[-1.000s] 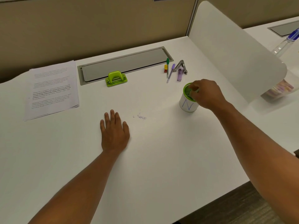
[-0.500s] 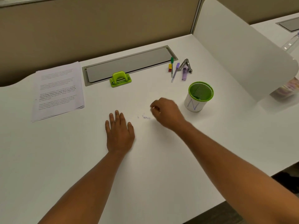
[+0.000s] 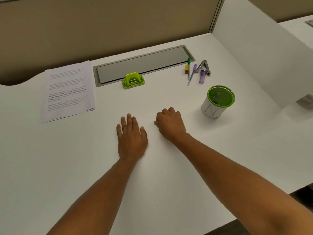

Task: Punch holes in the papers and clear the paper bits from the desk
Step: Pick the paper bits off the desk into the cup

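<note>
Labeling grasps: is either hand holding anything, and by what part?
Left hand lies flat on the desk, holding nothing. Right hand has curled fingers; whether they hold anything cannot be told.

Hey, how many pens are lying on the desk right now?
2. A green pen and a purple pen lie side by side near the desk's back right, beside the grey hatch. The green mesh cup might hide more.

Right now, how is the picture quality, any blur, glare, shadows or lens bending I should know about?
Head view: soft, even light, no glare on the desk. Faint shadows beside the green mesh cup and under the right hand. The printed text on the paper stack is too blurred to read. Wide-angle bending curves the desk edges and the divider.
</note>
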